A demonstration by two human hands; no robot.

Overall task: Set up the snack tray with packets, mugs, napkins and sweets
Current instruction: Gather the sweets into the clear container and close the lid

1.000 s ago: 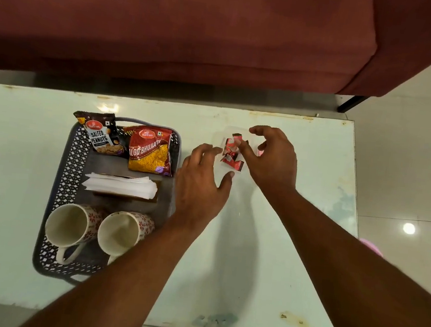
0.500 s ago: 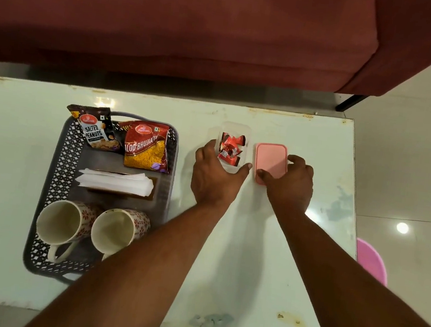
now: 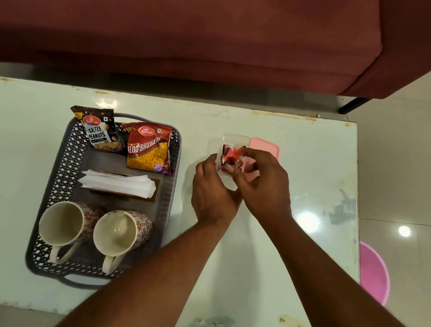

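A small clear container (image 3: 234, 139) with red-wrapped sweets (image 3: 231, 155) stands on the table, right of the grey lattice tray (image 3: 54, 193). My left hand (image 3: 212, 190) grips the container's left side. My right hand (image 3: 264, 185) reaches in from the right, its fingertips pinched on the sweets. The container's pink lid (image 3: 264, 145) lies just behind my right hand. The tray holds a salted peanuts packet (image 3: 100, 131), an aloo bhujia packet (image 3: 148, 153), a stack of white napkins (image 3: 118, 183) and two patterned mugs (image 3: 65, 224) (image 3: 120, 232) lying on their sides.
The pale glass table (image 3: 276, 278) has worn, rusty edges. A dark red sofa (image 3: 171, 24) runs along its far side. A pink bucket (image 3: 373, 272) stands on the floor past the table's right edge.
My right hand left the pink lid and moved left into the container, closing on the sweets. My left hand stayed on the container.
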